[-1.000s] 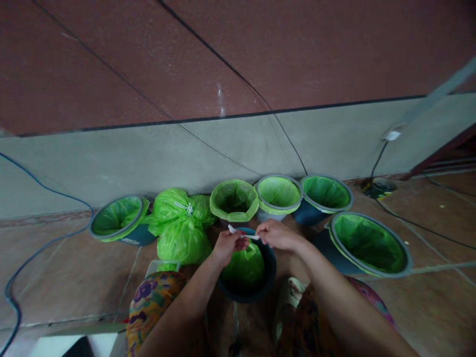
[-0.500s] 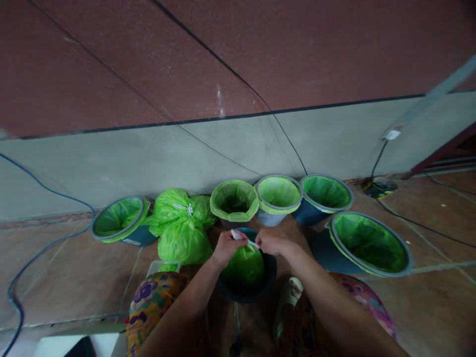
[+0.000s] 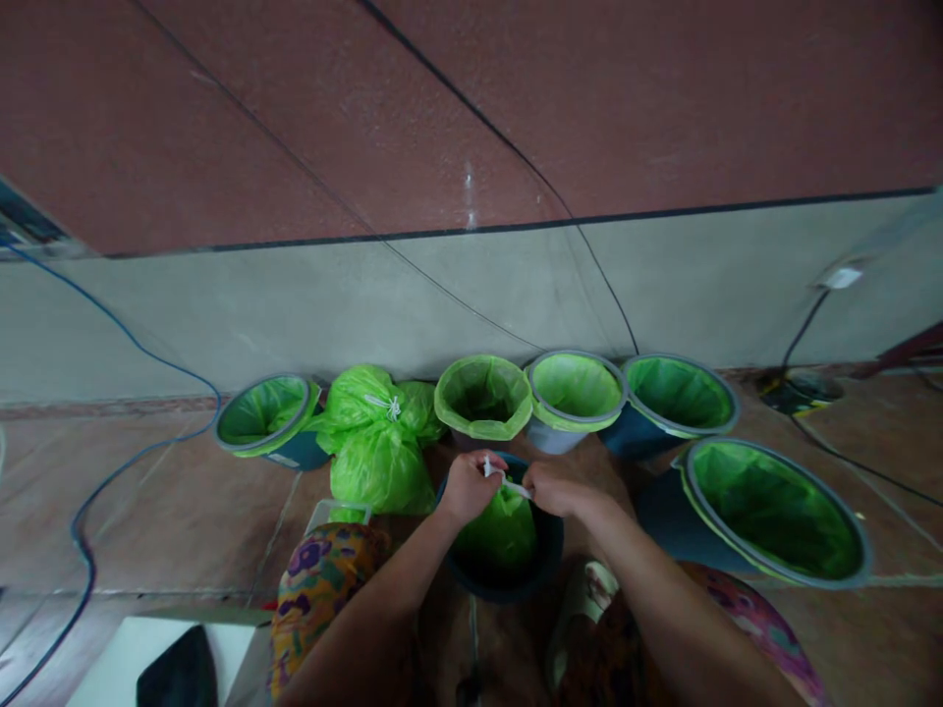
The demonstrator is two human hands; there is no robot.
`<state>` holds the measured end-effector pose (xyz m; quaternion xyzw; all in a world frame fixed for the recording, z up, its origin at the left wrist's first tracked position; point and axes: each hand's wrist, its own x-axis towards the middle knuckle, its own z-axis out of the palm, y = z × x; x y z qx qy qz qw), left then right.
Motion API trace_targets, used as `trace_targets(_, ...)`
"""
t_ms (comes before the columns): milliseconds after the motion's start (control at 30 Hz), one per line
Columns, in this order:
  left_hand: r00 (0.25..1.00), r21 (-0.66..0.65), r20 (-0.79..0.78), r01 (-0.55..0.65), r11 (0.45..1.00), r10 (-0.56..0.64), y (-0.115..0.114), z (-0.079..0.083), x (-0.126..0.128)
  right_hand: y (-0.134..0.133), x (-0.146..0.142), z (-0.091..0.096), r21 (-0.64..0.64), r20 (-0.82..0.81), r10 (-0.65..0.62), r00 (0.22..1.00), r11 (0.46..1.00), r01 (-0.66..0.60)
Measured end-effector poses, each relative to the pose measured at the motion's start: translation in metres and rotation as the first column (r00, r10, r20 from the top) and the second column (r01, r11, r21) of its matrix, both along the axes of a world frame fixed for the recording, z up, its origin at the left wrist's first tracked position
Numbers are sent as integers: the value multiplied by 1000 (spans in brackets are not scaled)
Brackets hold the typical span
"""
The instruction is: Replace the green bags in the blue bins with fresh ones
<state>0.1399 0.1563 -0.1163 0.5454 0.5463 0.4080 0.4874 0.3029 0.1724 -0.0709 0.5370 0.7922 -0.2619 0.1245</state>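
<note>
A dark blue bin [image 3: 508, 579] stands on the floor between my knees, holding a filled green plastic bag [image 3: 501, 530]. Over its mouth my left hand [image 3: 468, 486] and my right hand [image 3: 556, 488] each pinch an end of the bag's white drawstring [image 3: 508, 479], which runs between them. Both hands are closed on the string, close together above the bag's gathered top.
Along the wall stand several bins lined with green bags: one at the left [image 3: 269, 432], three in a row behind [image 3: 575, 398], a large one at the right [image 3: 773, 506]. Two tied green bags [image 3: 375, 442] lie left of my hands. Cables [image 3: 95, 491] cross the tiled floor.
My hands have drawn closer together and lower over the bag, shortening the stretch of white string between them. The view has shifted slightly to the left.
</note>
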Motion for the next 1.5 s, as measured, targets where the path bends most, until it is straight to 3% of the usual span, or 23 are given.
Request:
trace_targets(100, 998, 15, 44, -51, 999, 51, 1, -4, 1, 6, 8, -3, 52, -69, -64, 996, 996, 68)
trace_targets(267, 980, 20, 139, -143, 989, 139, -1, -7, 9, 14, 6, -13, 72, -324, -124, 938, 985, 155)
trace_targets(400, 978, 66, 174, -129, 989, 116, -4, -5, 12, 13, -3, -15, -117, -543, -241, 804, 970, 212)
trace_targets(500, 978, 94, 177, -131, 987, 113, -4, -4, 10, 12, -5, -17, -337, -622, -403, 671, 912, 234)
trace_targets(600, 983, 132, 150, -124, 983, 104, -4, -2, 7, 12, -2, -18, -443, -658, -487, 574, 867, 227)
trace_targets(933, 993, 123, 111, -46, 991, 32, -3, -5, 4, 11, -1, -25, -589, -648, -606, 461, 783, 202)
trace_targets(1033, 997, 112, 67, -43, 993, 35, -3, -7, 3, 10, -3, -31, -512, -663, -531, 527, 836, 197)
trace_targets(1133, 997, 113, -38, -56, 992, 61, -4, -9, 2, 9, -6, -29, -291, -593, -350, 725, 933, 212)
trace_targets(1200, 986, 110, -151, -48, 993, 64, -5, -11, 3, 8, -8, -25, -66, -441, -223, 869, 974, 217)
trace_targets(1267, 961, 90, -274, -19, 996, 43, -5, -13, 3, 6, -10, -22, 101, -223, -187, 957, 972, 214)
trace_targets(1367, 907, 48, -421, 3, 999, 17, -4, -17, 2, 3, -13, -25, 169, 5, -248, 969, 955, 244)
trace_targets(1500, 852, -36, -522, 27, 999, -41, 0, -22, 0, 3, -15, -33, 179, 54, -276, 960, 948, 263)
